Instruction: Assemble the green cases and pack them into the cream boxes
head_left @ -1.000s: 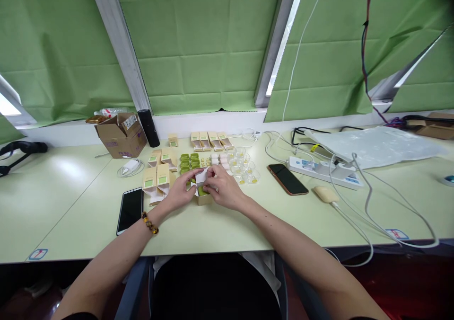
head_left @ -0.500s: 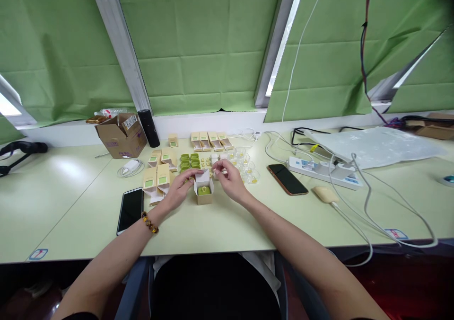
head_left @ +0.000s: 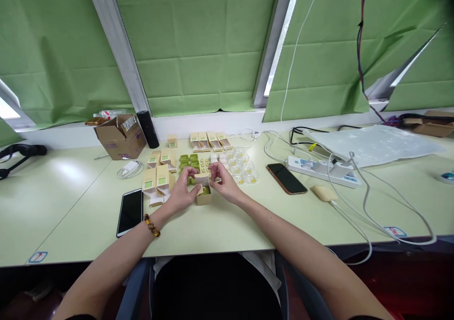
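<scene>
A small brown cardboard box (head_left: pixel 204 200) stands on the table in front of me, with something green inside. My left hand (head_left: pixel 183 191) grips the box's raised lid at its left edge, its thumb at a side flap. At the lid's right edge, my right hand (head_left: pixel 224 183) is closed with bent fingers. Behind the box lie several green square containers (head_left: pixel 189 159), small yellowish pieces (head_left: pixel 205 163) and white pieces (head_left: pixel 218 157). Clear cups with yellow bits (head_left: pixel 244 167) sit just right of these. Flattened-open boxes (head_left: pixel 163 178) are left of my left hand.
A phone (head_left: pixel 130 211) lies left, another phone (head_left: pixel 286 178) right. Near it are a power strip (head_left: pixel 322 171), a beige mouse-shaped device (head_left: pixel 324 193) and loose white cables. A carton (head_left: pixel 121 139) and a black cylinder (head_left: pixel 148 129) stand at the back left.
The box's upright lid has bent forward and down over the opening. My left thumb has come down onto the box, and my right fingers have moved in to the lid.
</scene>
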A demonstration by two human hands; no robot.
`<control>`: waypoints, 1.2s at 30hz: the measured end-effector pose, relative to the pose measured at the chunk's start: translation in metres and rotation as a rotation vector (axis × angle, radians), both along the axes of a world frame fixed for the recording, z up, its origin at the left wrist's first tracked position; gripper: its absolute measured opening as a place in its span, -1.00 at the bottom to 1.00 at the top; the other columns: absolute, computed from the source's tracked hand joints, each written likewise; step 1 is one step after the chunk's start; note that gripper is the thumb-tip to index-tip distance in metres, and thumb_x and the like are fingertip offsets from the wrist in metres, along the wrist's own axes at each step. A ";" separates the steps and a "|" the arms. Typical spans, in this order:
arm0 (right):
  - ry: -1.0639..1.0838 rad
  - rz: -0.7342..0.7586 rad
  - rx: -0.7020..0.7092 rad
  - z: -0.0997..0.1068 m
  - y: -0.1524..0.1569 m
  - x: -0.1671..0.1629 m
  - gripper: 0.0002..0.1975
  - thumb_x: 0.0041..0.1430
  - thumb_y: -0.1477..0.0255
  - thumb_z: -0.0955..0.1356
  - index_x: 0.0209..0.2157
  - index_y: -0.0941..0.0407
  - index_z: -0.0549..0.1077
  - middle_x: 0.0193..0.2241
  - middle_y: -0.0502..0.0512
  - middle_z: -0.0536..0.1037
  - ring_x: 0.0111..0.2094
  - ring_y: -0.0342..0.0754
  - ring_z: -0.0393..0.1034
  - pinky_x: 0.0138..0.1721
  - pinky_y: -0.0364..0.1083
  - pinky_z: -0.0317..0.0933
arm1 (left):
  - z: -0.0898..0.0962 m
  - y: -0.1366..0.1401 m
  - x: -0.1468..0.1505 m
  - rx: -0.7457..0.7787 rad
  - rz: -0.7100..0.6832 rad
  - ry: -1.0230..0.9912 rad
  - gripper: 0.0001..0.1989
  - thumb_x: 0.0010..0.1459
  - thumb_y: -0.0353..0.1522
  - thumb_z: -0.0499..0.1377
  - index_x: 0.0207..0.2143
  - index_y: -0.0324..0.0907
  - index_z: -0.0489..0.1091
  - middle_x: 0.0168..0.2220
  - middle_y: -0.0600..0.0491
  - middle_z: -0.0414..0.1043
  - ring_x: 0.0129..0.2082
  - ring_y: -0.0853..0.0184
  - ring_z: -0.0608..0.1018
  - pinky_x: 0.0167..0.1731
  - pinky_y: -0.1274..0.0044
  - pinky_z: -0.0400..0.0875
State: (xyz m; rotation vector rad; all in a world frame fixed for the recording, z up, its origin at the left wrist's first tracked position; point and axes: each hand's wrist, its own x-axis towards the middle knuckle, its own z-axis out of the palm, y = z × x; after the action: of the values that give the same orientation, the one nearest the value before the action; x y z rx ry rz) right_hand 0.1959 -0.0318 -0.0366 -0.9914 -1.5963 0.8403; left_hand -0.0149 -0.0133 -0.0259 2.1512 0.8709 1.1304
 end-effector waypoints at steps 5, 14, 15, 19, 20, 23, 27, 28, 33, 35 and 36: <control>-0.053 -0.002 0.004 0.000 -0.004 -0.006 -0.57 0.02 0.46 0.38 -0.03 0.01 0.30 -0.24 -0.03 0.29 -0.34 -0.12 0.29 -0.44 -0.16 0.21 | 0.000 0.001 0.001 0.085 -0.063 0.036 -0.82 0.20 -0.50 0.18 -0.16 -0.11 0.34 -0.01 -0.07 0.41 0.06 0.18 0.47 0.09 0.32 0.40; -0.209 0.117 0.215 0.011 -0.015 -0.002 -0.77 0.06 0.58 0.32 -0.22 0.05 0.38 -0.20 0.05 0.32 -0.30 -0.07 0.31 -0.39 -0.11 0.22 | -0.003 0.003 0.002 0.066 -0.118 0.017 -0.79 0.12 -0.58 0.13 -0.25 -0.12 0.37 -0.10 -0.04 0.44 -0.03 0.20 0.51 0.04 0.34 0.41; -0.221 0.153 0.240 0.013 -0.016 -0.001 -0.78 0.08 0.57 0.32 -0.21 0.05 0.38 -0.20 0.05 0.34 -0.29 -0.06 0.30 -0.37 -0.10 0.23 | -0.003 0.003 0.002 0.060 -0.119 0.014 -0.75 0.09 -0.60 0.12 -0.23 -0.12 0.38 -0.11 -0.04 0.45 -0.04 0.21 0.51 0.03 0.34 0.42; -0.241 0.150 0.314 0.011 -0.018 0.000 -0.87 0.19 0.47 0.36 -0.20 0.04 0.39 -0.23 0.07 0.38 -0.28 -0.02 0.29 -0.33 -0.07 0.23 | -0.001 0.003 0.000 0.046 -0.124 -0.007 -0.69 -0.02 -0.62 0.10 -0.24 -0.12 0.38 -0.12 -0.03 0.49 -0.04 0.18 0.52 0.05 0.32 0.42; -0.236 0.133 0.323 0.010 -0.018 0.000 -0.89 0.20 0.46 0.37 -0.21 0.04 0.40 -0.24 0.07 0.39 -0.28 -0.02 0.29 -0.34 -0.07 0.22 | 0.001 0.004 -0.001 0.037 -0.138 -0.013 -0.70 -0.02 -0.61 0.10 -0.25 -0.12 0.39 -0.11 -0.04 0.50 -0.02 0.17 0.53 0.06 0.30 0.42; -0.227 0.105 0.339 0.007 -0.017 -0.002 -0.89 0.18 0.52 0.36 -0.26 0.05 0.41 -0.26 0.06 0.40 -0.30 -0.04 0.30 -0.35 -0.08 0.20 | 0.007 0.004 -0.006 -0.008 -0.207 -0.034 -0.75 0.02 -0.56 0.09 -0.27 -0.13 0.43 -0.05 -0.07 0.51 0.02 0.13 0.54 0.11 0.26 0.40; -0.238 0.105 0.354 0.007 -0.018 -0.003 -0.88 0.12 0.58 0.35 -0.32 0.06 0.41 -0.26 0.05 0.39 -0.35 -0.08 0.29 -0.37 -0.09 0.18 | 0.013 0.002 -0.009 -0.034 -0.216 -0.025 -0.89 0.20 -0.42 0.13 -0.25 -0.13 0.45 -0.04 -0.09 0.53 0.03 0.10 0.54 0.11 0.24 0.40; -0.241 0.111 0.361 0.008 -0.018 -0.003 -0.87 0.11 0.58 0.35 -0.33 0.07 0.41 -0.27 0.05 0.39 -0.36 -0.08 0.29 -0.37 -0.09 0.18 | 0.014 0.001 -0.008 -0.032 -0.208 -0.014 -0.92 0.24 -0.37 0.15 -0.26 -0.14 0.45 -0.04 -0.10 0.53 0.03 0.10 0.54 0.10 0.25 0.41; -0.255 0.131 0.393 0.009 -0.018 -0.003 -0.87 0.09 0.59 0.36 -0.36 0.07 0.41 -0.28 0.05 0.40 -0.37 -0.09 0.26 -0.37 -0.09 0.18 | 0.011 -0.001 -0.004 -0.002 -0.191 0.013 -0.88 0.26 -0.27 0.21 -0.25 -0.13 0.44 -0.05 -0.10 0.52 0.02 0.10 0.55 0.10 0.24 0.40; -0.250 0.143 0.387 0.009 -0.018 -0.003 -0.90 0.11 0.57 0.36 -0.36 0.07 0.42 -0.27 0.05 0.40 -0.38 -0.09 0.26 -0.37 -0.09 0.19 | 0.010 -0.001 -0.003 0.008 -0.187 0.019 -0.88 0.26 -0.27 0.22 -0.23 -0.13 0.43 -0.06 -0.10 0.51 0.02 0.10 0.54 0.10 0.24 0.40; -0.237 0.150 0.375 0.009 -0.018 -0.003 -0.91 0.13 0.55 0.36 -0.36 0.07 0.42 -0.27 0.05 0.40 -0.38 -0.09 0.27 -0.37 -0.08 0.20 | 0.010 -0.001 -0.002 0.011 -0.187 0.022 -0.88 0.26 -0.27 0.22 -0.22 -0.12 0.43 -0.06 -0.10 0.50 0.01 0.10 0.54 0.10 0.24 0.40</control>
State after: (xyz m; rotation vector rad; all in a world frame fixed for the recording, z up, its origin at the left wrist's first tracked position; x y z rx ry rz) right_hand 0.1933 -0.0500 -0.0273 -0.7269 -1.9635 0.5056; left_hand -0.0172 -0.0147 -0.0164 2.2059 0.6587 1.0219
